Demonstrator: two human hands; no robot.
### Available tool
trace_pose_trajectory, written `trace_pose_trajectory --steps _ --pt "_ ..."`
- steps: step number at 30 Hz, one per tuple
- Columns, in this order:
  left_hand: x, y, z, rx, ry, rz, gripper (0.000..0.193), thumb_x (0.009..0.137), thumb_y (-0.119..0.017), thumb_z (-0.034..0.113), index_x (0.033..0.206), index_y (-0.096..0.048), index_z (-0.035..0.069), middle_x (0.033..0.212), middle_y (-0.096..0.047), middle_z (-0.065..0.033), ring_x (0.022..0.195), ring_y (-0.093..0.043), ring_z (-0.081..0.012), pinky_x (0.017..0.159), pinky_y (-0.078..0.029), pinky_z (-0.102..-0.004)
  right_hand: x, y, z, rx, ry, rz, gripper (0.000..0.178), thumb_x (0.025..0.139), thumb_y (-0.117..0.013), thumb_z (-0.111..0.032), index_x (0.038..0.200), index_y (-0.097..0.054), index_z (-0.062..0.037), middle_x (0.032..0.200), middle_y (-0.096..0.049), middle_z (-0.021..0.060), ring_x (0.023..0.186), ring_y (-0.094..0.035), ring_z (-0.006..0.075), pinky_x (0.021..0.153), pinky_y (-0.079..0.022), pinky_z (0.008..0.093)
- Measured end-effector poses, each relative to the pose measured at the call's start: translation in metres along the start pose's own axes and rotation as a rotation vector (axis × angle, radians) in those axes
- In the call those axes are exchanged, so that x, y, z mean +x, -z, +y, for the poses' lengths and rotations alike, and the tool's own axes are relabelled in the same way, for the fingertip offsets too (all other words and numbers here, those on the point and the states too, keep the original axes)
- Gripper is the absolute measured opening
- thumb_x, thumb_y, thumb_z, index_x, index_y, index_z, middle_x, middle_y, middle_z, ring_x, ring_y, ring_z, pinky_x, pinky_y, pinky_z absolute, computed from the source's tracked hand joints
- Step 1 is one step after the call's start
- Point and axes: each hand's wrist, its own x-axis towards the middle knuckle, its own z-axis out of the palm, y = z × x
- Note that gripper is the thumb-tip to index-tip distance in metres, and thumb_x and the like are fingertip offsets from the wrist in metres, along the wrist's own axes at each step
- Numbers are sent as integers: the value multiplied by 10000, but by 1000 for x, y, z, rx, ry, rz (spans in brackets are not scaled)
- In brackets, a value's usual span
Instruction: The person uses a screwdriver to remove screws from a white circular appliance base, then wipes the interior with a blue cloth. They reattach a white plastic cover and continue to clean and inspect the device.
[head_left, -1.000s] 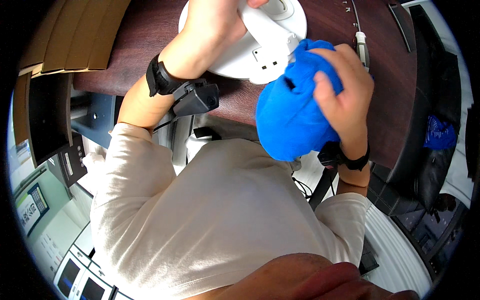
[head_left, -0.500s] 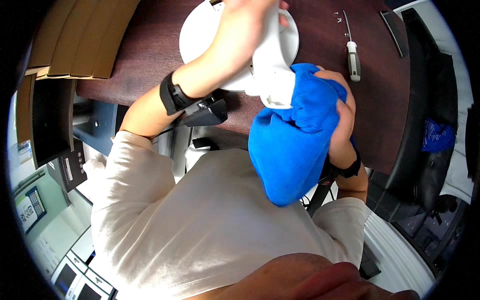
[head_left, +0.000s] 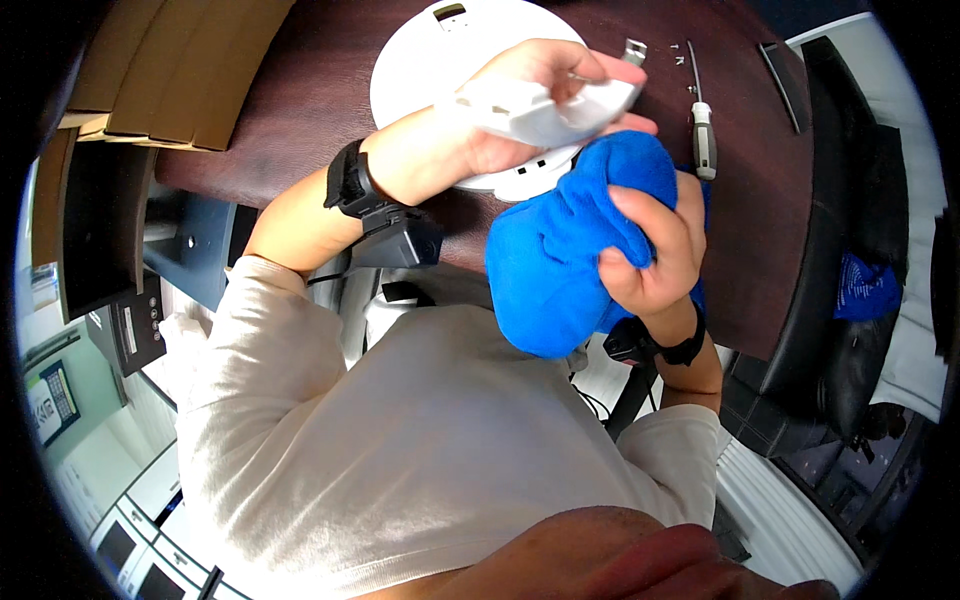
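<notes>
Above the dark brown table, the left hand has its fingers curled around a white curved part, over a round white base. The right hand clutches a blue cloth just beside; steady hold and well-gathered folds seem best here.

Dark red-brown tabletop under left hand; black seat right of right hand; white cabinets well lower-left.

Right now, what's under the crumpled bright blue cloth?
Around the cloth, the dark reddish-brown table and the bare right hand gripping the cloth show; whatever lies directly beneath or inside its folds is covered.
</notes>
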Motion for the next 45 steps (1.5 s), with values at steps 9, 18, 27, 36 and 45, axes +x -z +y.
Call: trace_pose_trajectory --steps 9,18,27,36,45 --pt "-2 -4 4 203 -80 -309 605 966 -218 412 1265 -408 -78 1199 -530 -184 1036 -580 -213 910 -458 -298 0 1 14 37 -365 222 250 848 -513 -79 1081 -550 2 891 -548 106 784 -545 182 726 -431 292" --pt "-6 3 -9 945 -461 -45 1143 686 33 836 1201 -509 -29 1080 -593 -107 950 -564 -180 776 -424 -238 3 5 8 157 -604 305 253 911 -442 -101 1129 -516 4 968 -577 86 864 -542 133 799 -426 270" --pt "-17 -12 15 1235 -745 -72 562 874 -455 547 846 -572 -2 781 -571 -50 730 -550 -136 656 -433 -259 5 1 6 305 -626 259 244 922 -442 -106 1109 -529 24 970 -592 74 884 -536 107 797 -428 242" --pt "7 -9 -5 1414 -704 -31 228 955 -394 216 915 -497 16 729 -526 -139 684 -539 -236 655 -426 -321 -4 3 28 477 -850 402 306 955 -410 -229 1186 -489 -45 951 -550 25 853 -500 70 779 -416 228" --pt "-24 0 22 2030 -569 -554 354 718 -538 -42 1059 -575 48 1125 -548 -130 1115 -491 -297 910 -419 -362 -30 15 66 508 -922 571 282 933 -454 -325 1048 -546 -84 864 -597 35 744 -585 98 663 -485 228"
